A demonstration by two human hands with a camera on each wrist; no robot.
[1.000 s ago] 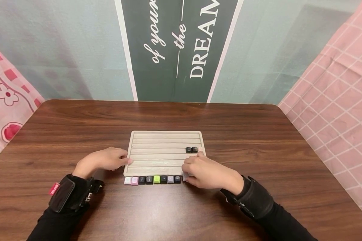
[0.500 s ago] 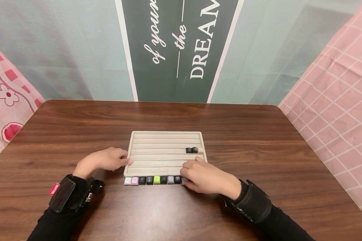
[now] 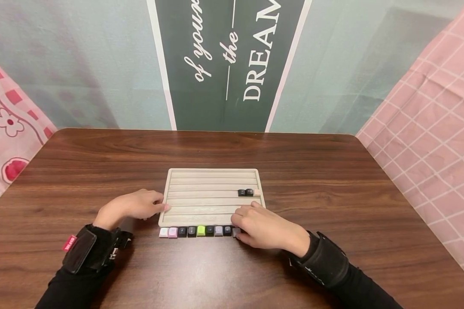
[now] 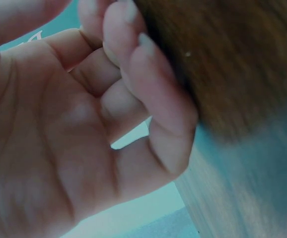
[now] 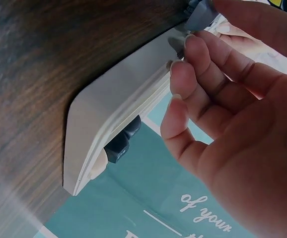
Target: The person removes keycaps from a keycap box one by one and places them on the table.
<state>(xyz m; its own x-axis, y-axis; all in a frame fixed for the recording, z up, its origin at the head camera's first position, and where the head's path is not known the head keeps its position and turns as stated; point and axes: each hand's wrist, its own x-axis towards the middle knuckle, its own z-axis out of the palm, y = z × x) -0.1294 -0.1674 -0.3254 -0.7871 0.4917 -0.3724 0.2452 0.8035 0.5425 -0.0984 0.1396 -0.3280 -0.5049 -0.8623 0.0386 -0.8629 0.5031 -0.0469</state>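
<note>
We have three keycaps (image 3: 249, 192), two black and one pale, in a groove at the right side of the tray (image 3: 201, 177) on the table (image 3: 313, 171). Eight loose keycaps (image 3: 201, 231) along its near edge seem left to place, plus the grey keycap (image 5: 201, 17) our right hand (image 3: 268, 225) pinches. Our left hand (image 3: 139, 204) touches the left rim, fingers bent; we cannot tell whether it grips. The dark panel (image 3: 212, 107) reads "of your", "the", "DREAM"; key legends are too small.
</note>
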